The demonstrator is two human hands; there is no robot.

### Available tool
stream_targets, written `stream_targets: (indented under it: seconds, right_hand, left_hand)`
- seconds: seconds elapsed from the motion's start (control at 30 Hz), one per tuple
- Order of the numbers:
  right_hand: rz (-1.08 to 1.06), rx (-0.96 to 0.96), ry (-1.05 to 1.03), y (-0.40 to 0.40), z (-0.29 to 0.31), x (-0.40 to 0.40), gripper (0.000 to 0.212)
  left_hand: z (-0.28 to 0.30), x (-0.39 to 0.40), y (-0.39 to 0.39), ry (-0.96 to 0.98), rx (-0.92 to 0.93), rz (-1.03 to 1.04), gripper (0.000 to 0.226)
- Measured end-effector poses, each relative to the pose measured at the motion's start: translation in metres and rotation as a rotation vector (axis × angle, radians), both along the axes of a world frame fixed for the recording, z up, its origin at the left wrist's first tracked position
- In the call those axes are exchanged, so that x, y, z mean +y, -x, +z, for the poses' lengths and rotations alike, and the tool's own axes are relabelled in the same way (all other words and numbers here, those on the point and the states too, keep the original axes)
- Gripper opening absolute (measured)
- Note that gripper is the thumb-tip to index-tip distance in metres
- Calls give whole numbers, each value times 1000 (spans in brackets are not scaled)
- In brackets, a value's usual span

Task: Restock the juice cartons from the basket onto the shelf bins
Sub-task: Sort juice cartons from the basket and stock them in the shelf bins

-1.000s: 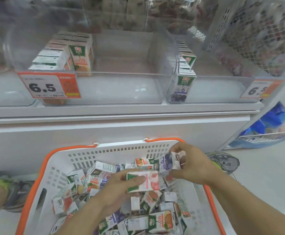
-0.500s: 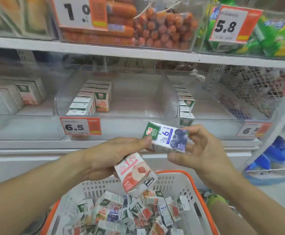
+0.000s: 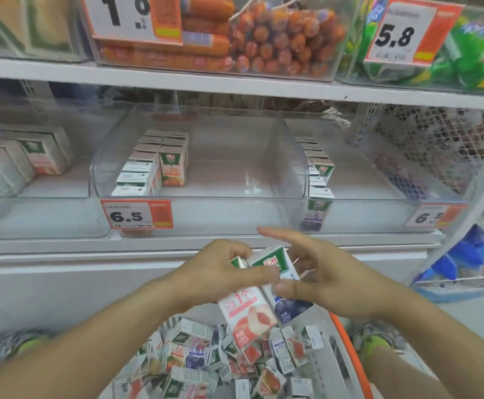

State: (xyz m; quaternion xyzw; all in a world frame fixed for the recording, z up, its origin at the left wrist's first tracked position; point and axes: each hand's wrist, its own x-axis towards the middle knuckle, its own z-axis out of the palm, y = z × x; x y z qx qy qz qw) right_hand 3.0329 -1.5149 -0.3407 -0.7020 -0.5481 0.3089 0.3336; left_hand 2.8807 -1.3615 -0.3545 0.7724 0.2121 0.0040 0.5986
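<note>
Since the frame half a second back, I see the blueberry carton [image 3: 285, 286] has come down from lying crosswise between the hands and now sits tight beside the peach carton [image 3: 246, 315]. The two touch along their long sides, above the basket [image 3: 347, 349].

From the left: my left hand [image 3: 220, 272] curls its fingers over the tops of both cartons, thumb laid across the blueberry one's face, so it grips the pair. Both cartons run long axis near upright, green tops tilted up and away toward the shelf, bottoms pointing down toward me and slightly right. My right hand [image 3: 324, 280] is spread, fingers straight, thumb tip touching the blueberry carton's lower edge; it clasps nothing.

Behind them, the middle shelf bin [image 3: 235, 194] holds orange cartons [image 3: 151, 165] at its left side. The right bin [image 3: 379, 197] holds a row of blueberry ones [image 3: 318, 180] at its left wall. Loose cartons [image 3: 194, 361] fill the basket below.
</note>
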Motion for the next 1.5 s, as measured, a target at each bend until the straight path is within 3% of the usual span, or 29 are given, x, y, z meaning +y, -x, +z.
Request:
stream_targets:
  seconds: [0.1, 0.2, 0.27, 0.33, 0.53, 0.7, 0.97, 1.1, 1.23, 1.37, 1.5]
  right_hand:
    - [-27, -66, -3, -8, 26, -9, 50]
    - [-260, 27, -200, -34, 57, -13, 50]
    - [-435, 57, -377, -56, 73, -14, 51]
    - [-571, -47, -450, -78, 81, -12, 49]
    - [-751, -408, -212, -142, 69, 20, 45]
    - [-727, -395, -3, -168, 33, 62, 41]
    - [-806, -334, 16, -173, 20, 79, 41]
    - [-737, -390, 158, -173, 32, 76, 47]
    - [-660, -594, 250, -154, 71, 72, 22]
    - [-386, -646, 382, -99, 106, 75, 33]
    - [-53, -449, 110, -15, 79, 100, 20]
  left_hand:
    - [3, 1, 2, 10, -17, -33, 71]
    - [1, 6, 6, 37, -68, 18, 84]
    - [5, 8, 12, 36, -70, 39, 79]
    - [15, 10, 16, -50, -54, 24, 61]
    - [47, 36, 33, -313, -40, 70, 53]
    - [34, 50, 38, -283, -168, 252, 43]
    - [18, 63, 21, -183, -173, 213, 55]
    - [18, 63, 12, -128, -214, 230, 44]
    - [23, 58, 10, -33, -249, 255, 36]
    - [32, 58, 17, 30, -205, 293, 31]
    - [49, 71, 40, -12, -125, 246, 39]
